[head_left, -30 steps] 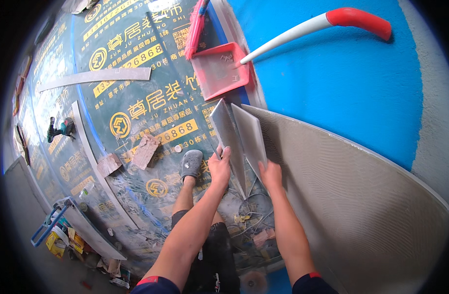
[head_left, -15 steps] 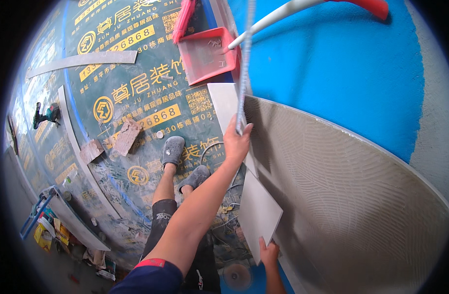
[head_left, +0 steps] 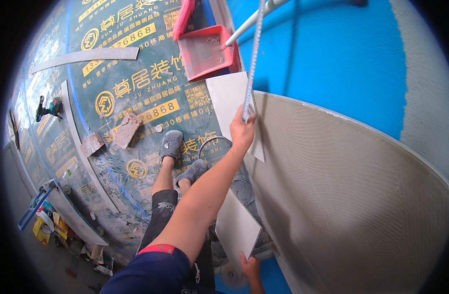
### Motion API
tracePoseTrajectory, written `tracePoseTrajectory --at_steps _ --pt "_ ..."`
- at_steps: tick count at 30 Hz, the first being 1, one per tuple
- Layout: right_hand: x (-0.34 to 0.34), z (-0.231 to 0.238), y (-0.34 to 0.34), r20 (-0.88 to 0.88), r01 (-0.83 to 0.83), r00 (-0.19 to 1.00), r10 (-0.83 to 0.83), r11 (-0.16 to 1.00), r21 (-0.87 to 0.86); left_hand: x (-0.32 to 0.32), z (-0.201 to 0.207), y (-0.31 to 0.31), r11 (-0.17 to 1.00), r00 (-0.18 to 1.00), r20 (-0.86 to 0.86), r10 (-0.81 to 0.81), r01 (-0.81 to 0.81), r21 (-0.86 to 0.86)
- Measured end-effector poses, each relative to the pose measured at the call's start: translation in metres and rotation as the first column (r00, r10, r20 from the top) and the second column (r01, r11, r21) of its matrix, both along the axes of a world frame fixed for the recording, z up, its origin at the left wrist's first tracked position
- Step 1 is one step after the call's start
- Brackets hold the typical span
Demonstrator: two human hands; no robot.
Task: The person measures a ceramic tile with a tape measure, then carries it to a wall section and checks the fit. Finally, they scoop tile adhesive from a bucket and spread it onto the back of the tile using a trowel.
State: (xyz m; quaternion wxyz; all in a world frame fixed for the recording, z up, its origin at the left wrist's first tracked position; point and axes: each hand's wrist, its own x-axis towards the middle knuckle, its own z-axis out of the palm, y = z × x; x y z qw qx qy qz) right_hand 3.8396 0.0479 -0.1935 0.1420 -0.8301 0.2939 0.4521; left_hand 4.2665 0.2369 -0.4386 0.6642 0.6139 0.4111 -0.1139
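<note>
A long thin silvery strip with fine marks rises from my left hand, whose fingers are closed round its lower end. Behind that hand is a pale flat tile piece; whether the hand also grips it, I cannot tell. Low in the view, my right hand pinches the edge of a second pale, angular tile piece. My left forearm covers the space between the two pieces, so any joint there is hidden. Just to the right, grey-brown adhesive with combed ridges coats a large area.
A bright blue wall surface lies beyond the adhesive. At the top are a red dustpan with a pale handle and a pink broom. Rubble pieces, narrow strips and a power tool lie on the printed green floor sheet.
The lower tile piece and my right hand have shifted left and downward. More of the upper piece shows, and the silvery strip leans further right. The view itself has shifted slightly.
</note>
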Motion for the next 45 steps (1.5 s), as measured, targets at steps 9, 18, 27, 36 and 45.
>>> tracePoseTrajectory --at_steps 9,18,27,36,45 --pt "0.071 0.073 0.045 0.288 -0.118 0.953 0.097 0.992 0.055 -0.074 0.185 0.268 0.922 0.866 0.373 0.333 -0.381 0.061" --pt "0.145 0.117 0.094 0.491 -0.502 0.784 0.380 0.853 0.143 -0.338 0.387 0.528 0.681 0.768 0.427 0.477 -0.630 0.372" --pt "0.189 0.137 0.128 0.558 -0.791 0.554 0.618 0.600 0.122 -0.710 0.398 0.347 0.503 0.653 -0.156 0.741 -0.386 0.773" --pt "0.161 0.133 0.214 0.574 -0.959 0.282 0.769 0.220 0.177 -0.933 0.435 0.116 0.366 0.188 -0.315 0.930 -0.547 0.753" --pt "0.065 0.155 0.270 0.536 -0.981 0.188 0.823 0.179 0.070 -1.064 0.375 0.117 0.328 0.101 -0.355 0.929 -0.668 0.668"
